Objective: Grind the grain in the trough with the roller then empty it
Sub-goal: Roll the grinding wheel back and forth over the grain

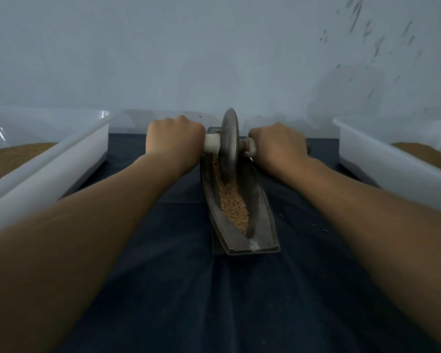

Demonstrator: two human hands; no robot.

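A long dark metal trough (264,220) lies lengthwise on a dark blue cloth (189,289), pointing away from me. Tan grain (233,202) fills its groove. The roller's metal disc (230,146) stands upright in the far half of the trough. My left hand (175,142) grips the pale handle on the disc's left side. My right hand (278,143) grips the handle on the right side. Both arms are stretched forward. The far end of the trough is hidden behind the disc.
A white plastic tub (69,159) with brown grain stands at the left, and another white tub (382,159) with brown grain stands at the right. A pale wall rises just behind the trough. A few stray bits lie on the cloth right of the trough.
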